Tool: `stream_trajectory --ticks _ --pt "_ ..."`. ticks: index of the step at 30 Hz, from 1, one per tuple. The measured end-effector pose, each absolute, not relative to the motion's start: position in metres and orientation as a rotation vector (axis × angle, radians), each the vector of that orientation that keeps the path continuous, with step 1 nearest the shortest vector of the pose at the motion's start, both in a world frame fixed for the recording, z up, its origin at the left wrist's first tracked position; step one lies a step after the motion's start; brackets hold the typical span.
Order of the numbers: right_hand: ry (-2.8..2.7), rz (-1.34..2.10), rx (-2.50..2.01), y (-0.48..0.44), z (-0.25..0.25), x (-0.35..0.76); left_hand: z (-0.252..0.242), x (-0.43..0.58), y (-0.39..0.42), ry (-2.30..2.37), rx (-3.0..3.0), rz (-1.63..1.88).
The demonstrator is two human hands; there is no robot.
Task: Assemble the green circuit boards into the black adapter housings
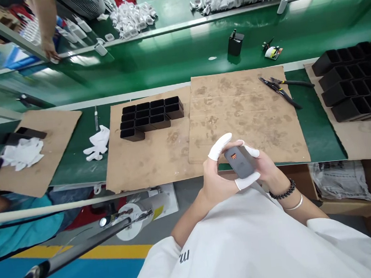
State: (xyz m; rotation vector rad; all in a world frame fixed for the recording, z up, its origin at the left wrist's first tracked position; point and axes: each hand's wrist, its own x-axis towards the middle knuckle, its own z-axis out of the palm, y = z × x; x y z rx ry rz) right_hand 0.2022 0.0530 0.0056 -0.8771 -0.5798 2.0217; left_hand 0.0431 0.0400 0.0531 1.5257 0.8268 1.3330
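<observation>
Between both hands, close to my body, is a dark grey plastic casing [239, 163], a small box with rounded edges. A small window near its upper end shows orange-copper strips. My left hand [214, 182] grips it from the left, with white finger cots on the thumb and a finger. My right hand [267, 166] holds its right side, also with white cots; some of its fingers are hidden behind the casing. Beyond my hands lies a stained cardboard sheet [235, 112]. Pliers [279, 91] and a second tool with dark handles [293, 82] rest on its right part.
Open black boxes stand in rows on cardboard to the left [150, 116] and right [357, 83]. A white glove [99, 143] lies farther left. A black box [236, 43] stands on the green conveyor [177, 54]. Co-workers' arms show at left. A metal pole [84, 247] crosses lower left.
</observation>
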Motion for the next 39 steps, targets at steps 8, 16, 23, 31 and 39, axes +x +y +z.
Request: stream_trajectory --ticks 8,16,23,31,39 --pt "-0.885 1.777 -0.842 0.054 0.036 0.219 0.059 0.039 0.036 0.716 1.362 1.327" --pt "-1.230 1.140 -1.062 0.032 0.052 0.214 0.058 0.036 0.051 0.821 0.271 0.785" --pt "-1.262 1.182 -1.023 0.036 0.054 0.216 0.054 0.039 0.054 0.682 -0.084 0.653" --pt "-1.235 1.144 -1.030 0.043 0.053 0.225 0.042 0.032 0.056 0.686 0.023 0.687" --pt "-1.706 0.290 -2.027 0.179 0.037 0.349 0.022 0.010 0.048 0.694 0.141 0.859"
